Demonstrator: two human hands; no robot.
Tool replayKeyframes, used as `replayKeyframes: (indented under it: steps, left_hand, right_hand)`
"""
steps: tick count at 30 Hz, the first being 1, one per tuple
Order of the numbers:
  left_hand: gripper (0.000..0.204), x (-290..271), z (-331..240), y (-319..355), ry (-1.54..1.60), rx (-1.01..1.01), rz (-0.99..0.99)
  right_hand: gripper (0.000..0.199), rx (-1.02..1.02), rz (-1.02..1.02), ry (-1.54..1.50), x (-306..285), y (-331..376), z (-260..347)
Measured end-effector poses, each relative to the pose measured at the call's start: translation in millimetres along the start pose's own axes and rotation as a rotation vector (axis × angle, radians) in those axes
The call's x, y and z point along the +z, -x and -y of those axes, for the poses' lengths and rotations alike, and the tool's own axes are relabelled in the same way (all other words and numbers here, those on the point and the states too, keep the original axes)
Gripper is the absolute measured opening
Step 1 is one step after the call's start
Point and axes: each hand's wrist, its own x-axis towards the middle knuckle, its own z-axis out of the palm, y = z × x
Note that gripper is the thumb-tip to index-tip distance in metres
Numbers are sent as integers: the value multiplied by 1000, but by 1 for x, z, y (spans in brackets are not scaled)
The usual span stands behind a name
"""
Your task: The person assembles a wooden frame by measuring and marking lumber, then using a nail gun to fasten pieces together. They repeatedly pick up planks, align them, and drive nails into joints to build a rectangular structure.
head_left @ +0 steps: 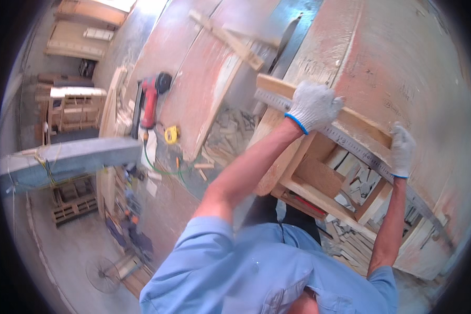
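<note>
Centre right, steel ruler (357, 147) already lies along board (363, 125), marking probably left; left hand (315, 106) pinches board, right hand (403, 150) grip unclear.

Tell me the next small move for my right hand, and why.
Perhaps ease your right hand slightly aside to check the strip against the ruler: that hand is at the strip's end, where the ruler runs past it. Your left hand, on the strip too, could steady it.
</note>
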Motion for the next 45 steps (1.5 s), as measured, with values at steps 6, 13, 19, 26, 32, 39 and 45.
replayKeyframes:
  steps: [6, 13, 19, 26, 32, 39, 45]
  left_hand:
    - [38, -59, 1, 100, 152, 211, -265]
    - [46, -15, 79, 349, -57, -523, -428]
    - [40, 23, 82, 537, 147, -1572, -311]
    - [54, 117, -16, 700, 212, -2009, 12]
    - [57, 85, -8, 694, 215, -2022, 77]
    - [40, -38, 150, 372, 208, -1015, -687]
    - [32, -55, 221, 94, 17, -322, -640]
  right_hand:
    - [35, 412, 459, -259, -20, -21, 110]
    - [29, 143, 592, -392, 60, -6, 170]
    - [45, -206, 423, 256, 118, -2, 82]
    - [47, -132, 458, 238, 125, 16, 81]
    - [36, -248, 445, 269, 134, 17, 68]
    - [29, -95, 265, 168, 125, 25, 96]
    - [28, -44, 212, 181, 130, 28, 98]
